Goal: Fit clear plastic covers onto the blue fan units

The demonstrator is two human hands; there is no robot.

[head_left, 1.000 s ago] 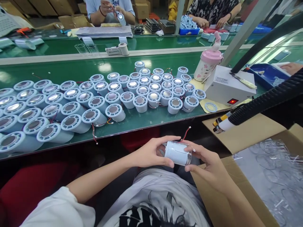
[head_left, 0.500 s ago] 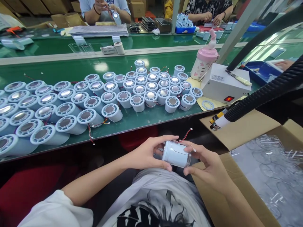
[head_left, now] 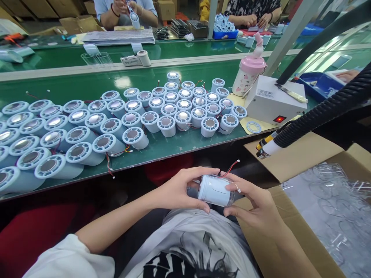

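Observation:
Between my two hands, above my lap, is a light-blue cylindrical housing (head_left: 216, 190) lying on its side, with a clear plastic sleeve around it. My left hand (head_left: 188, 190) is closed round its left end, thumb below and fingers above. At the right end my right hand (head_left: 252, 197) grips it between thumb and fingers. A red and black wire (head_left: 232, 168) with a small white plug sticks up from behind it. Many similar blue housings (head_left: 135, 138) stand on the green bench (head_left: 162, 154) in front of me, their round metallic discs facing up.
An open cardboard box (head_left: 285, 220) of clear plastic parts (head_left: 324, 208) sits at my right. Above it hangs a black hose (head_left: 315, 116). A white box with a red switch (head_left: 269, 98) and a pink-lidded bottle (head_left: 249, 73) stand on the bench. Two people work across it.
Both hands keep hold of the blue housing, with only a slight shift. The red and black wire leans a little further right. Across the bench, a person's hands have moved a blue part.

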